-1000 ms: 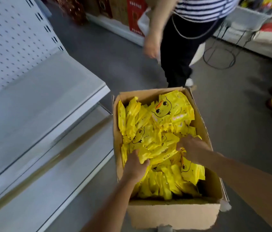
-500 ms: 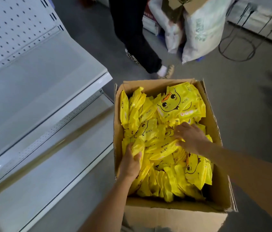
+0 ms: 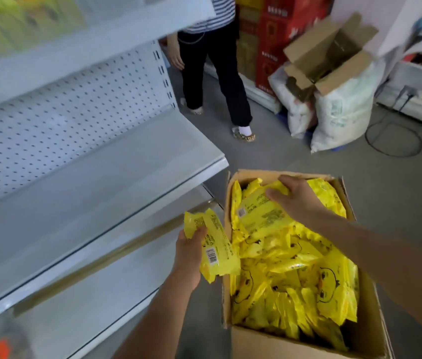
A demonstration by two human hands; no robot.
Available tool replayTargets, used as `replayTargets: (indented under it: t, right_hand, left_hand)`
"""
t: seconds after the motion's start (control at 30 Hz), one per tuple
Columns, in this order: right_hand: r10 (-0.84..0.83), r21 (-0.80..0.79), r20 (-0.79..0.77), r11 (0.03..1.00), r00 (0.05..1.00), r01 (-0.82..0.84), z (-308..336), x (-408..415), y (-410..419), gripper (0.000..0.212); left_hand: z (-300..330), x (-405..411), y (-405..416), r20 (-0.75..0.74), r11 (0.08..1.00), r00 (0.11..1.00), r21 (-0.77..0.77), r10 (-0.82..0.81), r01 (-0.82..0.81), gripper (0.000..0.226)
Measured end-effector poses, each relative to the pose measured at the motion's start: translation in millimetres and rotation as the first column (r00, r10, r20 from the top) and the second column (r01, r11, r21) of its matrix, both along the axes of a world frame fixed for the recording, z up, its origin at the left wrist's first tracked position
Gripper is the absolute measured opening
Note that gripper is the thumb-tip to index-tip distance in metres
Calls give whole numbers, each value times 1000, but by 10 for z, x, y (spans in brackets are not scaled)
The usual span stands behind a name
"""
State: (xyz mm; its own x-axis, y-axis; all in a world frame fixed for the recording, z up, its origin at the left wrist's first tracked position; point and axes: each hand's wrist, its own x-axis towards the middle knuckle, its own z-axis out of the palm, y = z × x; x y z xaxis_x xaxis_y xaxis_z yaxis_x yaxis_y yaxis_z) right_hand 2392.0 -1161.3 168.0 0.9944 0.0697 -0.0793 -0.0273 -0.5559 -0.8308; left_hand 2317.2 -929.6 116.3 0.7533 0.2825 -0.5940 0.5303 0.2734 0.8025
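We are gripping a yellow pack in our left hand, with the fingers curling closely round its left edge and the thumb pressing on its printed face. This pack is hanging just outside the left wall of the cardboard box, tilted, with its barcode facing us.

Our right hand is holding a second yellow pack at the far end of the box. The fingers are hooking over its far edge, fairly spread, and the thumb is lying across its top. This pack is sitting over the heap of yellow packs filling the box.

A white shelf is standing to the left, and a person in a striped top is standing at the far side.
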Motion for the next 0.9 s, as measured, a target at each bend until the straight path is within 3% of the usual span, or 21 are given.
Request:
replayTargets:
  t: [0.17,0.33,0.43,0.5,0.57,0.67,0.73,0.77,0.83,0.9]
  right_hand:
    - [104,-95,180,992,978,-88,712,-197,943,40]
    - [383,-418,330,879,863,-231,1343,-614,1594,36]
    - [615,-570,413,750,671,-337,1465,-804,1793,59]
    - [679,-460,472,733,562,-501,1514,-813,1847,46]
    - [605,-168,466,777,646,-606,1603,-771,1902,29]
    - [233,185,432,923,871,-338,1802,-630,2005,8]
    - [103,273,246,947,964,-171,1962,-563,2102,30]
    - [127,339,78,929,989,-146,2042,-521,2131,38]
    - [300,472,-178,862,937,-186,2159,-456,2174,41]
    - [481,494,-166,796,861,-349,2271,-441,2259,42]
  left_hand:
    - [688,32,95,227,997,972,28,69,-77,29]
    - [1391,-117,339,315,927,943,-375,112,15,83]
    - [1652,-299,586,370,866,921,-493,121,85,76]
    - [1745,-392,756,416,860,897,-502,150,89,47]
    - [1818,-483,925,454,893,873,-448,179,50,36]
    - [1956,-610,1155,442,911,871,-411,217,-19,50]
    - [2072,-672,1328,442,911,862,-409,248,-53,58]
    - [2127,-690,1401,447,916,861,-398,242,-51,60]
    - [2225,-732,1530,448,929,871,-369,201,-24,66]
    - [2332,-803,1705,442,942,883,-335,158,0,61]
